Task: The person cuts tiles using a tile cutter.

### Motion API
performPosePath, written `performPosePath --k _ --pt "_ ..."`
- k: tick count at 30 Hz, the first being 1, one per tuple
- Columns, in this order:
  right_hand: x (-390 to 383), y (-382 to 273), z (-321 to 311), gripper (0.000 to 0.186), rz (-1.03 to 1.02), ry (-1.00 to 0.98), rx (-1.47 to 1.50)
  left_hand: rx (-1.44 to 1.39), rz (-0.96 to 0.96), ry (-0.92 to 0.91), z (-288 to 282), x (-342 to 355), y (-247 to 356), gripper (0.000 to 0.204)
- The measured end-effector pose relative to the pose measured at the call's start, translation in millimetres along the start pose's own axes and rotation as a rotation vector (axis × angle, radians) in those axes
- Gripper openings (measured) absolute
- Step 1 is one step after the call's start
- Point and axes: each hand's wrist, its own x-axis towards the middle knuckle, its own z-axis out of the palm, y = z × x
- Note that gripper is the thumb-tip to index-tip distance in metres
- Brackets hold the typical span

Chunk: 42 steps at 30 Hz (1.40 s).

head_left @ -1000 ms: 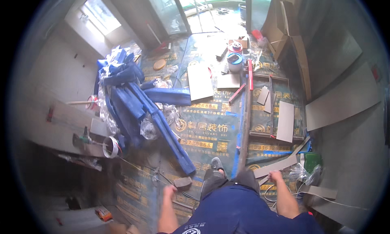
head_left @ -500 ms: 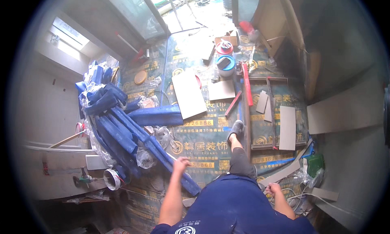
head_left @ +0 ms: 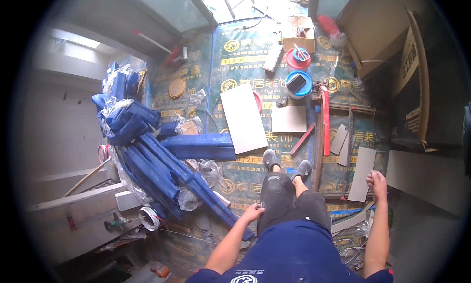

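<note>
My left hand (head_left: 253,212) hangs by my left thigh with its fingers loosely bent and apart, holding nothing visible. My right hand (head_left: 378,185) is curled closed above the right end of a long pale board (head_left: 361,172); whether anything is inside it is hidden. My grey shoes (head_left: 271,159) stand on the printed floor sheeting (head_left: 223,108), just short of a large white tile (head_left: 242,121). A smaller pale tile (head_left: 289,118) lies beyond it, with a red bar (head_left: 302,138) nearby.
Blue padded rolls (head_left: 137,155) with plastic wrap heap at left, beside a white bucket (head_left: 149,219). Ahead are lidded buckets (head_left: 298,58), a cardboard box (head_left: 298,43) and a bright doorway. A metal frame (head_left: 349,108) and leaning cardboard (head_left: 402,86) are at right.
I have stepped forward, bringing the tiles and buckets nearer; both feet now show side by side. My left hand moved toward my thigh, and my right hand rose forward and outward.
</note>
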Motion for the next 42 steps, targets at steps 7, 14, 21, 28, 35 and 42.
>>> performPosePath --k 7,14,21,28,35,42 --pt "-54.0 122.9 26.0 0.017 0.284 0.011 -0.29 0.409 -0.165 0.003 -34.2 77.0 71.3 0.072" --pt "-17.5 152.1 120.5 0.017 0.613 -0.243 -0.407 0.24 -0.129 0.099 -70.3 153.1 53.0 0.061" --pt "180.5 94.2 203.3 0.021 0.26 -0.2 -0.356 0.425 0.102 0.315 -81.7 289.4 128.3 0.043" --pt "347.6 229.1 206.8 0.024 -0.084 0.096 -0.54 0.784 0.477 0.083 -15.1 487.2 172.0 0.028" --pt "430.5 307.9 201.7 0.039 -0.124 0.07 -0.342 0.937 0.869 -0.158 70.5 658.8 241.6 0.016" --pt "550.4 350.2 95.1 0.028 -0.277 0.518 -0.223 0.619 1.326 0.076 120.8 718.1 302.4 0.012"
